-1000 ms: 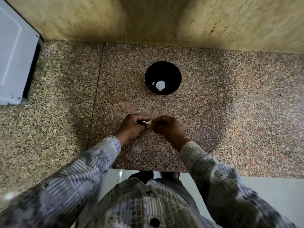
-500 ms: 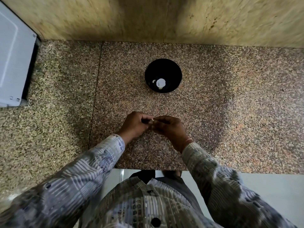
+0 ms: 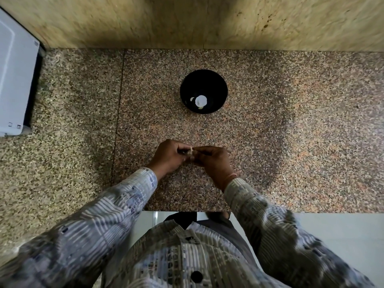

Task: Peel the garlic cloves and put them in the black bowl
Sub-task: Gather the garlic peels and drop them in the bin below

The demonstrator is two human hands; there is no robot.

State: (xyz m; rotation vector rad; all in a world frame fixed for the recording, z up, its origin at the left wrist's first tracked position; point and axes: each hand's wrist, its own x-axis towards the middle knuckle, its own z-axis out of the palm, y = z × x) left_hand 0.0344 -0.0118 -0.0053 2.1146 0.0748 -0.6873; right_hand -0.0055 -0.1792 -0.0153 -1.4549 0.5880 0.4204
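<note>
A black bowl (image 3: 218, 84) stands on the speckled granite counter (image 3: 291, 142), with pale peeled garlic (image 3: 200, 101) at its bottom. Nearer to me, my left hand (image 3: 169, 156) and my right hand (image 3: 212, 161) meet above the counter. Both pinch one small pale garlic clove (image 3: 190, 151) between their fingertips. Most of the clove is hidden by my fingers.
A white appliance (image 3: 14, 75) sits at the far left of the counter. A tan stone wall (image 3: 207, 21) runs along the back. The counter's front edge (image 3: 311, 212) lies just below my wrists, with pale floor beyond it.
My hands have stayed together on the clove, working it with small finger movements. The view has shifted slightly; the bowl has not moved.
</note>
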